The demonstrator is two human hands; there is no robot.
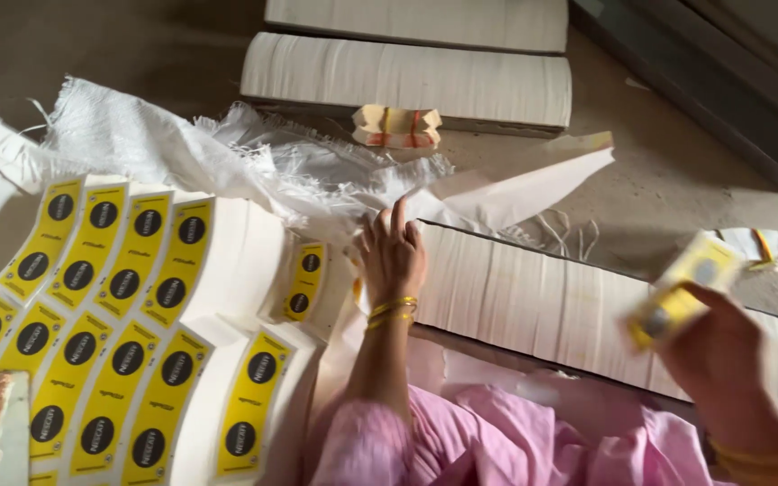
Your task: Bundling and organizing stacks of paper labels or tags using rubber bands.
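The left hand [393,255] is resting palm-down on the torn edge of a sheet of plain white wrapping paper [506,193], its fingers [398,216] spread narrowly and pointing away from the person; whether they are pinching the paper cannot be told. Two gold bangles [393,311] are circling that wrist, and a pink sleeve [362,441] is covering the forearm.

The right hand [718,355] is lifted at the lower right, its fingers curled around a small yellow stack of curved printed paper blanks [677,301], which is blurred and held in the air above a long white block of stacked paper [542,301]. The left hand is lying at the near end of that same block.

To the left, rows of yellow curved paper blanks with black round marks [119,306] are fanned out in upright bundles on white stacks. A frayed white woven sack [164,144] is draped over their far edge. Farther off, a small bundle of cream paper tied with red bands [396,126] is lying on the grey floor [668,180], just in front of two more long white paper stacks [407,76].
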